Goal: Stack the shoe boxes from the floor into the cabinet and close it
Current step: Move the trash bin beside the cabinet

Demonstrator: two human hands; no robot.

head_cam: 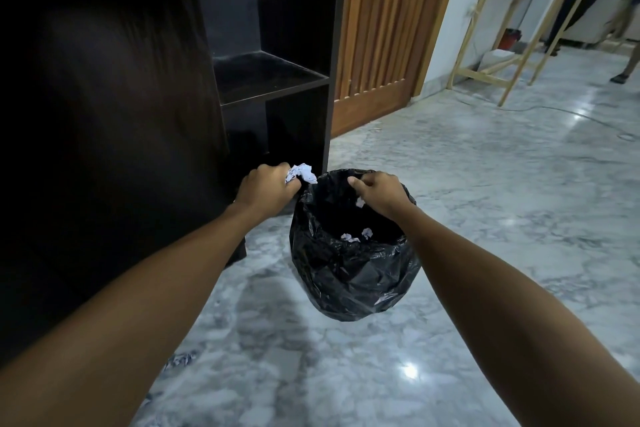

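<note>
- Head view: the left hand point(268, 189) is closed around a crumpled white paper ball point(302, 173), and it holds the ball just beside the rim of the round bin lined with a black plastic bag point(353, 274). I judge the paper is held there so it can fall into the bin.
- The right hand point(379, 196) is over the mouth of the bin with the fingers curled. A small white piece shows under it, but I cannot tell if the hand grips this piece or pinches the edge of the bag.
- Some small white paper scraps point(356, 236) lie at the bottom of the bin.
- The bin stands on the grey marble floor point(485, 218), touching or almost touching the front corner of the dark brown wooden cabinet point(273, 80). Probably it stands there to collect rubbish from the cabinet.
- The cabinet is open; its door point(104, 114) swings out on the left, and the shelves that are visible carry nothing.
- No shoe box is visible anywhere, so both hands are away from the task's things and the stacking is not yet begun.
- A light wooden frame table point(519, 28) stands well apart, at the far wall.
</note>
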